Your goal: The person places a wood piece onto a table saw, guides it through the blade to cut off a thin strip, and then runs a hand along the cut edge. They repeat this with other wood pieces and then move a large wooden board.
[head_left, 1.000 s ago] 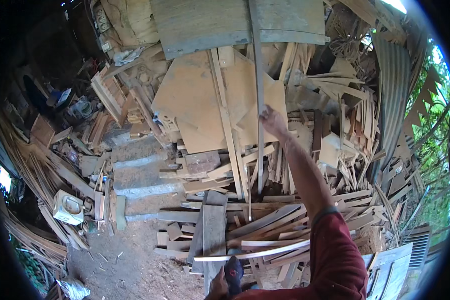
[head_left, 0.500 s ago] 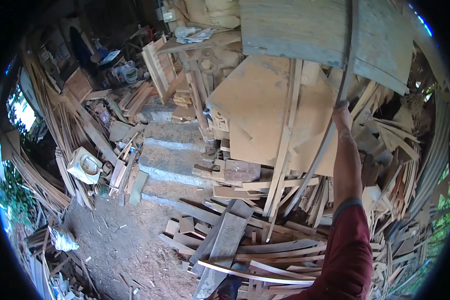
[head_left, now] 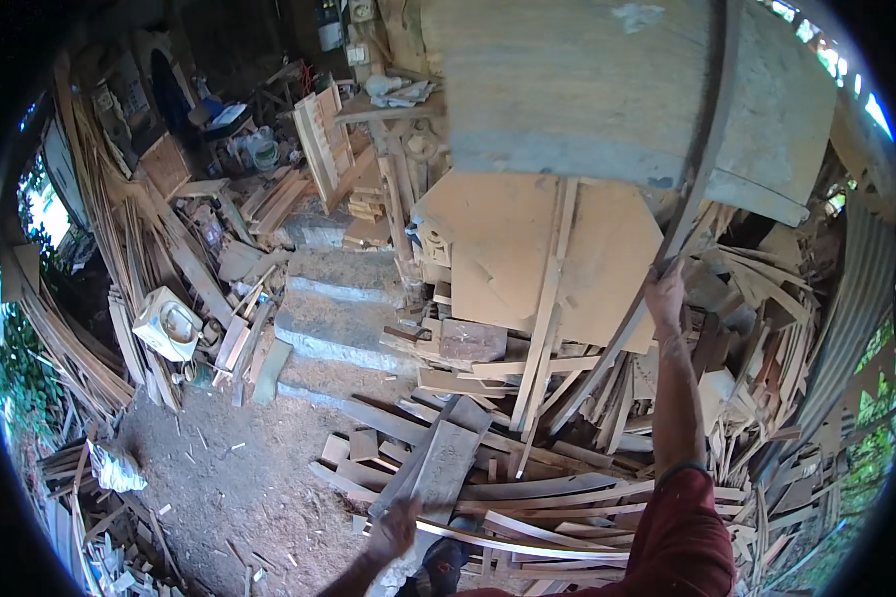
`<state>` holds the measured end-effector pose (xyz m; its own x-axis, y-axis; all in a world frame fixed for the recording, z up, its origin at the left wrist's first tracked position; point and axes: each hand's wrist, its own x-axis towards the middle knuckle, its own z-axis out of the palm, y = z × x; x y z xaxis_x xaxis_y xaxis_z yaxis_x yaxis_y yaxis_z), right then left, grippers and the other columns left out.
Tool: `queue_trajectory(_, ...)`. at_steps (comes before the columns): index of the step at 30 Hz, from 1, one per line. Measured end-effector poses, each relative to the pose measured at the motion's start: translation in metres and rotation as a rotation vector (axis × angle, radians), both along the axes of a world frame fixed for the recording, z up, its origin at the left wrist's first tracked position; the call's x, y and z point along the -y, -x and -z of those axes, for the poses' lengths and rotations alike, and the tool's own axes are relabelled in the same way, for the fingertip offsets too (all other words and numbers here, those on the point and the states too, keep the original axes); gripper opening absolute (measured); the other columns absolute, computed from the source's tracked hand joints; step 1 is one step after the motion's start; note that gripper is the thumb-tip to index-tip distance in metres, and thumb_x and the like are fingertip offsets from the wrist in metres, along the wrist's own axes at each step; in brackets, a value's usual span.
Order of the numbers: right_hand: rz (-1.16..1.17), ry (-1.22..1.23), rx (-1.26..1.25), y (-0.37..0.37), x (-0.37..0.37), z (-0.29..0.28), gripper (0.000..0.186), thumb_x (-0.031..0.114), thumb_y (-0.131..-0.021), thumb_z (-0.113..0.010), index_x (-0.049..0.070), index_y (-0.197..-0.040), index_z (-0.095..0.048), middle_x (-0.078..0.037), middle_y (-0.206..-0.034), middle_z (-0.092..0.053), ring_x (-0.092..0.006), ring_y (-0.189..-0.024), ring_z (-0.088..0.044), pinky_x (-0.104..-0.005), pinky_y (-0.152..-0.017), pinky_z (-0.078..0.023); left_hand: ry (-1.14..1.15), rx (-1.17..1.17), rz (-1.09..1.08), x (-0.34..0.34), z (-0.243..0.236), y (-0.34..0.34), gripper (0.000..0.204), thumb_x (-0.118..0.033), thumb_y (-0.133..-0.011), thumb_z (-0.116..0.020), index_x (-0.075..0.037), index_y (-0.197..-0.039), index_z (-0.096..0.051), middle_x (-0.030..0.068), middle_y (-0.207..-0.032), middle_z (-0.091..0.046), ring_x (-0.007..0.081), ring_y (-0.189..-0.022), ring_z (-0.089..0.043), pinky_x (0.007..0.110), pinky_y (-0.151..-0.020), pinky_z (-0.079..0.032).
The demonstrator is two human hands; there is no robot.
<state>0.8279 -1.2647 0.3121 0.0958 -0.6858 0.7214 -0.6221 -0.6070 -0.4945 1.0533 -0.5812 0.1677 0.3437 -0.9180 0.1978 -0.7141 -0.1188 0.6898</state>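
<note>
A long, dark wooden plank (head_left: 622, 328) stands steeply slanted. Its top passes in front of a big plywood sheet (head_left: 567, 90), and its lower end reaches down to the wood pile. My right hand (head_left: 665, 289) is wrapped round it at about mid-length, the arm stretched forward. Low in the view, my left hand (head_left: 396, 529) hovers with fingers curled in and slightly blurred; nothing shows in it. It overlaps the left end of a thin pale strip (head_left: 528, 543) and is beside a wide grey board (head_left: 446, 463).
A brown panel (head_left: 498, 249) with narrow battens (head_left: 560, 269) leans behind the plank. Scrap wood (head_left: 607, 488) is heaped below and to the right. Steps (head_left: 334, 318) rise at centre-left, near a white basin-like container (head_left: 169, 323). More boards (head_left: 110, 229) lean at left.
My right hand has come lower and nearer along the plank. My left hand has come into view at the bottom. The whole view has shifted slightly.
</note>
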Motion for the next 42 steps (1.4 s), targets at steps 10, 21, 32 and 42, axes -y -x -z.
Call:
queue_trajectory(10, -0.297, -0.319, 0.155, -0.005, -0.293, 0.0, 0.033, 0.006, -0.081, -0.072, 0.0, -0.11, -0.056, -0.013, -0.078, -0.063, -0.0262, -0.069, -0.06, -0.0426, -0.066, -0.051, 0.892, 1.209, -0.479, 0.037, -0.496, -0.07, 0.065, -0.032, -0.097, -0.063, -0.003, -0.151, -0.042, 0.0211, -0.152, -0.046, 0.0392, -0.142, -0.041, 0.049, -0.118, -0.031)
queue_trajectory(21, -0.617, -0.28, 0.228, -0.022, -0.618, 0.051, 0.035, 0.0, -0.069, -0.066, 0.005, -0.103, -0.06, -0.021, -0.092, -0.065, -0.0443, -0.09, -0.065, -0.0493, -0.078, -0.052, 0.492, 0.818, -0.968, -0.347, -0.446, -0.106, 0.067, -0.034, -0.09, -0.073, 0.011, -0.136, -0.053, 0.0282, -0.132, -0.062, 0.0388, -0.122, -0.06, 0.043, -0.106, -0.044)
queue_trajectory(32, -1.17, -0.071, -0.442, -0.009, -0.865, -0.071, 0.027, 0.006, -0.077, -0.063, 0.0, -0.103, -0.063, -0.016, -0.1, -0.066, -0.033, -0.101, -0.067, -0.0456, -0.086, -0.056, 0.653, 0.522, -1.852, -0.799, -0.282, -0.027, 0.069, -0.059, -0.104, -0.036, -0.004, -0.138, -0.06, 0.0184, -0.136, -0.063, 0.0367, -0.116, -0.062, 0.046, -0.1, -0.049)
queue_trajectory(42, -1.354, 0.053, -0.597, 0.023, -0.971, -0.046, 0.024, 0.011, -0.082, -0.065, 0.0, -0.102, -0.057, -0.014, -0.096, -0.061, -0.0306, -0.101, -0.064, -0.0411, -0.076, -0.061, 0.249, 0.01, -1.787, -0.7, -0.101, 0.125, 0.07, -0.059, -0.104, -0.037, -0.002, -0.14, -0.057, 0.02, -0.139, -0.06, 0.0368, -0.118, -0.061, 0.046, -0.102, -0.048)
